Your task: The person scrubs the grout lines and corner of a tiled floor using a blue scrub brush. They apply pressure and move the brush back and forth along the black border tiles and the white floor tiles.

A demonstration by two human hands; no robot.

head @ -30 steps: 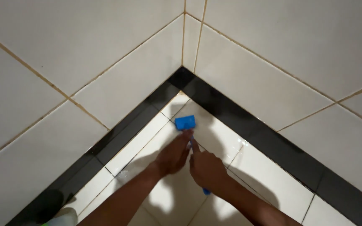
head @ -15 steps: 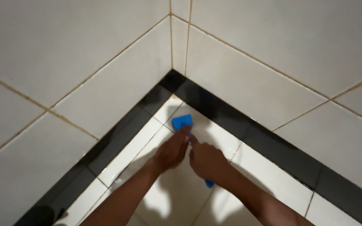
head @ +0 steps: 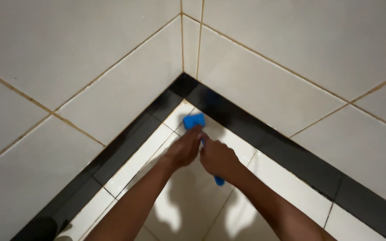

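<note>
While both press down, the left hand (head: 183,150) and right hand (head: 218,159) are clamped on a blue plastic long-handled brush (head: 194,120), bristles on the white tiled floor (head: 287,198) at the far corner.

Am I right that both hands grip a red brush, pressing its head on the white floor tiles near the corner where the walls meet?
Not quite: the brush is blue, not red, as the head view shows. The rest holds: the left hand and right hand both grip it, with its head on the white floor tiles near the corner where the walls meet.
</note>
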